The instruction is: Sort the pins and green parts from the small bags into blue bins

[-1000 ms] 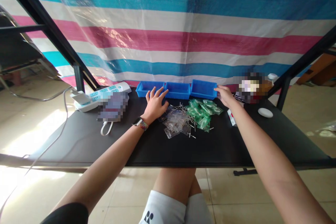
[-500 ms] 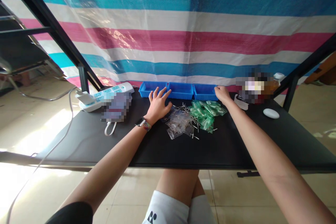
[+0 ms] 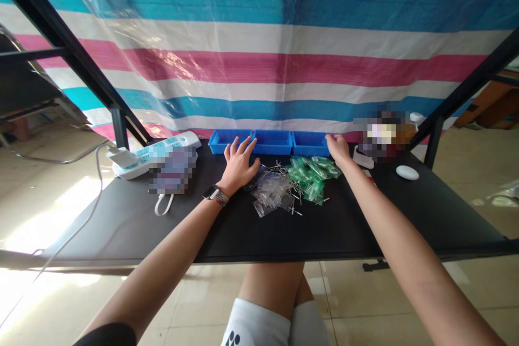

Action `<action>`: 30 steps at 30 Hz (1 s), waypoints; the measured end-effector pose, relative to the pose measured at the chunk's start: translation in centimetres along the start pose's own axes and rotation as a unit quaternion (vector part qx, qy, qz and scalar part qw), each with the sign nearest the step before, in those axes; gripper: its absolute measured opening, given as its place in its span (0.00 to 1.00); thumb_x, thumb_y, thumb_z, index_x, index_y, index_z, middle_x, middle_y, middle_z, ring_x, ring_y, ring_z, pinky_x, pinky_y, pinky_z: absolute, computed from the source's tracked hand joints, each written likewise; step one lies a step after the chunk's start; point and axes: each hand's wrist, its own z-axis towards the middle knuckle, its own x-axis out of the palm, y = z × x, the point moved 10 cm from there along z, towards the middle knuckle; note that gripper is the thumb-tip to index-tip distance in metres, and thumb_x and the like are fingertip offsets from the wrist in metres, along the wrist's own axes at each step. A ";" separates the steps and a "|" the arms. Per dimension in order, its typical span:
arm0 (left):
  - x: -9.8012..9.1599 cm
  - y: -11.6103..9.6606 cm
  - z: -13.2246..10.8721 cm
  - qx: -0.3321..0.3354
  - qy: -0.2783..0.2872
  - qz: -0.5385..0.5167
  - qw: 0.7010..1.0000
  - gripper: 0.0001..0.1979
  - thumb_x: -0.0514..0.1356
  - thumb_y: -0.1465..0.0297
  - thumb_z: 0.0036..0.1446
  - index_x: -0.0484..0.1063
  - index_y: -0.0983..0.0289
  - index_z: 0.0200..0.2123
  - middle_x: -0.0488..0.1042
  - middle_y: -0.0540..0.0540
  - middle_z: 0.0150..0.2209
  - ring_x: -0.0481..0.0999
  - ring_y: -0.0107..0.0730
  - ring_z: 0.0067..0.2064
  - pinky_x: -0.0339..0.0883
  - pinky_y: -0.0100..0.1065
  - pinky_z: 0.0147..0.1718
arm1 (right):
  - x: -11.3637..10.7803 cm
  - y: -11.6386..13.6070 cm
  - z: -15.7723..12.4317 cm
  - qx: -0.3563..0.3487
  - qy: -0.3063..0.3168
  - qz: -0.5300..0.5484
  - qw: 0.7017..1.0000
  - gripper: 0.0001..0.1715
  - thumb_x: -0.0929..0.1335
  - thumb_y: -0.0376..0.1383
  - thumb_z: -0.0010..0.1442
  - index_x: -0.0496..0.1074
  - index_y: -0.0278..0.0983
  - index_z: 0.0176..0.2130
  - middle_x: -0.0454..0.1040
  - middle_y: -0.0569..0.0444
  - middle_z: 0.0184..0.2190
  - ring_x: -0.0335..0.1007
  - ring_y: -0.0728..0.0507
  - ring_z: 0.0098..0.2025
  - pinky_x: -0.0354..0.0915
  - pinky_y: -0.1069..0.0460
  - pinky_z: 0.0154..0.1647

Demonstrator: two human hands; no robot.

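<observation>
Three blue plastic bins stand side by side at the back of the black table: a left bin (image 3: 221,148), a middle bin (image 3: 272,148) and a right bin (image 3: 308,150). My left hand (image 3: 238,169) is open, fingers spread, in front of the left and middle bins; its fingertips overlap their front walls in view. My right hand (image 3: 338,148) is closed at the right end of the right bin, gripping its edge. Between my arms lie a pile of clear plastic bags (image 3: 271,192), several thin metal rivets (image 3: 295,189) and a pile of green plastic bags (image 3: 312,175).
A white power strip (image 3: 162,151) with a plugged-in adapter (image 3: 122,159) lies at the left, beside a blurred-out object (image 3: 173,170). At the right are a white oval object (image 3: 407,173) and blurred items (image 3: 383,132). Black frame posts rise at both sides before a striped sheet (image 3: 259,70).
The whole view has shifted slightly, so the table and bins appear a little further left and lower. Both hands keep nearly the same places relative to the bins.
</observation>
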 end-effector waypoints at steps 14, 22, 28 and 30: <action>0.9 -7.1 -2.3 0.194 0.150 -0.116 0.962 0.28 0.53 0.51 0.71 0.70 0.55 0.68 0.70 0.59 0.67 0.65 0.53 0.68 0.56 0.53 0.71 | 0.3 4.8 -13.2 -0.148 0.016 -0.115 0.982 0.18 0.67 0.44 0.64 0.77 0.39 0.49 0.76 0.40 0.53 0.71 0.29 0.57 0.65 0.35 0.62; 2.7 -8.9 -3.6 0.189 0.150 -0.137 0.961 0.27 0.57 0.49 0.70 0.69 0.58 0.64 0.72 0.63 0.62 0.68 0.53 0.65 0.62 0.53 0.66 | 2.2 6.4 -15.6 -0.181 0.100 -0.121 0.971 0.17 0.66 0.39 0.66 0.79 0.42 0.51 0.79 0.45 0.54 0.73 0.29 0.56 0.66 0.34 0.60; 1.9 -9.3 -3.7 0.137 0.088 -0.154 0.975 0.22 0.56 0.50 0.71 0.67 0.59 0.57 0.70 0.63 0.58 0.70 0.51 0.61 0.65 0.53 0.64 | 3.6 8.1 -17.0 -0.230 0.154 -0.069 0.958 0.16 0.65 0.38 0.69 0.78 0.44 0.52 0.79 0.48 0.55 0.74 0.33 0.57 0.65 0.36 0.62; 1.6 -9.1 -3.6 0.105 0.046 -0.171 0.979 0.19 0.56 0.53 0.72 0.66 0.60 0.55 0.68 0.63 0.57 0.69 0.49 0.61 0.65 0.51 0.64 | 4.3 8.6 -17.2 -0.239 0.170 -0.059 0.954 0.16 0.65 0.38 0.70 0.78 0.44 0.52 0.79 0.48 0.55 0.74 0.33 0.58 0.65 0.36 0.63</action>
